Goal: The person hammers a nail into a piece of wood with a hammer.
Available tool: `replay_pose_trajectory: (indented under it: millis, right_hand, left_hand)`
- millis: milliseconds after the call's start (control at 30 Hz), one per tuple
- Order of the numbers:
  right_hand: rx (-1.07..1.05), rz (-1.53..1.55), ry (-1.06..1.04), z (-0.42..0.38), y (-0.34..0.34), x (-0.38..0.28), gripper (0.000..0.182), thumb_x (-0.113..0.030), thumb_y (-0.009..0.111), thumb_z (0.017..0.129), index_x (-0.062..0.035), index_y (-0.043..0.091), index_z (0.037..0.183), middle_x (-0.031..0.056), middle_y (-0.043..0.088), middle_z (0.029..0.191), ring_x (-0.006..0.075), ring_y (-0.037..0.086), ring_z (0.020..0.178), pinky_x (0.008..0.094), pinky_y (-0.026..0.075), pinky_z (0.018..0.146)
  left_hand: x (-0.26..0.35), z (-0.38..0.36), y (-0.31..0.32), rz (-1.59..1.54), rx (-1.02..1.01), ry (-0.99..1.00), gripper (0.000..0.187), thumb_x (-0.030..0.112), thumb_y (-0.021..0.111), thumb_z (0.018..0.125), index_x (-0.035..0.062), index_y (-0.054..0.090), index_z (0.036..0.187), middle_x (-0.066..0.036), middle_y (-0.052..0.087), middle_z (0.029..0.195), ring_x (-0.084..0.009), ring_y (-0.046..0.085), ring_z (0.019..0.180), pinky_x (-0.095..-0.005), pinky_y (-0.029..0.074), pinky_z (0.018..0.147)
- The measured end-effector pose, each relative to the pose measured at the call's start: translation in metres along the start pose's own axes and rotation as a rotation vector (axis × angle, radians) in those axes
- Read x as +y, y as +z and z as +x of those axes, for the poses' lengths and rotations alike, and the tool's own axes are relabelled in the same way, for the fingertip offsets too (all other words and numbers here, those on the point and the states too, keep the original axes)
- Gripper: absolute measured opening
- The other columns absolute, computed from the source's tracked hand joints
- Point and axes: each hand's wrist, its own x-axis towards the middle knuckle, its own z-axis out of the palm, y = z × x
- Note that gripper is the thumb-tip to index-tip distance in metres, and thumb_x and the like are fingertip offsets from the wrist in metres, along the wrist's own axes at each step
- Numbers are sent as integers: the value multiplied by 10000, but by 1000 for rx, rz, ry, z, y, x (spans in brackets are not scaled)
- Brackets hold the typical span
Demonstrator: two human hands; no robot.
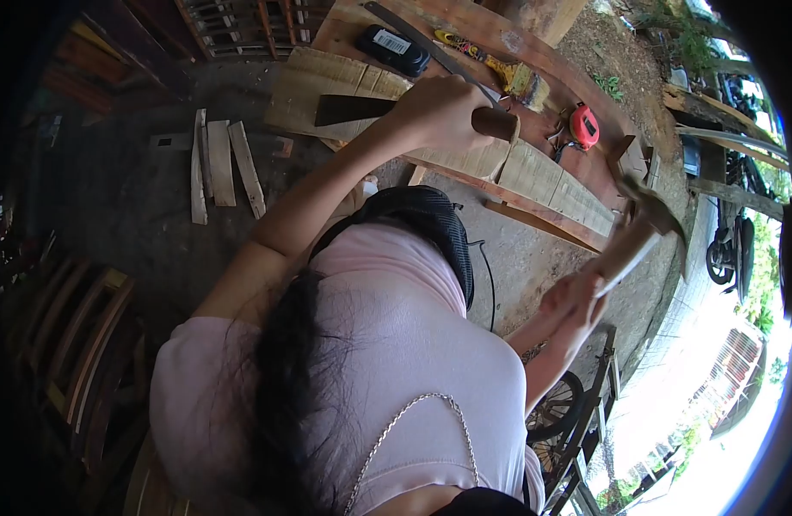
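My left hand is wrapped round the wooden handle of a chisel. Its dark, broad blade points left over a pale wooden board, and the round butt of the handle sticks out to the right of my fist. Lower on the right, my right hand grips the wooden handle of a claw hammer, slightly blurred. The hammer head is up and to the right, apart from the chisel butt. Beyond the board lie a red tape measure and a black case with a white label.
A long metal strip and a yellow tool lie on the reddish workbench. Several wood strips are on the dark floor to the left. A spoked wheel stands at the lower right, and a motorcycle is farther off.
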Motion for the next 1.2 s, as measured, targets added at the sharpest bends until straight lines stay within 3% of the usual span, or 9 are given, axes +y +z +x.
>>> replay_pose_trajectory:
  millis: [133,200,267,533,667,867,1000,1067,1200]
  right_hand:
    - [51,57,71,1,29,25,341,-321,508,923,12,466,980,62,497,564,142,514,451,282,423,375]
    - [-247,-24,297,-2,62,24,288,-262,557,904,0,462,976,41,510,582,114,489,450,268,407,381]
    - [-231,-26,457,-4,57,17,341,-339,537,905,-25,439,995,45,472,550,131,458,379,265,356,322]
    - [-96,222,16,26,70,12,342,-372,490,926,-60,439,1056,24,426,565,121,431,394,257,340,327]
    - [-335,-47,288,33,85,5,277,-289,540,922,-27,473,984,23,497,584,99,483,446,236,395,391]
    - [-133,151,-34,52,65,-22,347,-373,490,927,-29,446,936,56,455,548,148,451,373,261,353,330]
    - [-408,-165,221,52,99,-2,274,-273,528,929,-15,460,993,22,493,585,87,487,453,234,394,388]
    - [-441,-228,256,56,92,-1,277,-268,528,928,-12,472,1018,20,500,597,80,480,461,231,383,389]
    - [-337,-84,149,55,73,-15,272,-290,507,932,-24,452,945,21,463,572,91,485,453,222,388,376]
  left_hand:
    - [-3,4,-7,7,-6,-9,240,313,661,694,85,687,765,-104,666,692,-272,667,693,-373,534,686]
    - [-8,6,-16,-13,-257,-158,258,327,667,695,85,695,778,-114,670,706,-263,669,677,-363,538,654]
    - [-27,-1,-20,79,48,-44,269,338,663,705,78,689,765,-101,671,693,-242,666,623,-337,536,594]
    - [-29,1,-51,-89,217,-20,260,303,665,697,44,647,712,-110,612,576,-244,632,558,-343,483,547]
    - [-36,5,-48,-63,264,-8,269,296,650,693,32,615,656,-104,597,559,-246,606,528,-344,460,534]
    - [-32,-3,-53,-111,174,-55,256,291,650,694,36,631,694,-118,603,588,-269,611,562,-357,457,547]
    - [-26,-6,-50,-44,137,-94,249,232,662,706,-2,651,788,-159,622,670,-266,625,627,-347,464,601]
    - [-40,-10,-49,4,0,-200,261,241,668,690,-4,649,777,-176,617,673,-310,628,658,-364,470,608]
    - [-39,-19,-48,70,73,-119,260,294,674,677,51,675,768,-153,646,708,-301,653,690,-379,507,620]
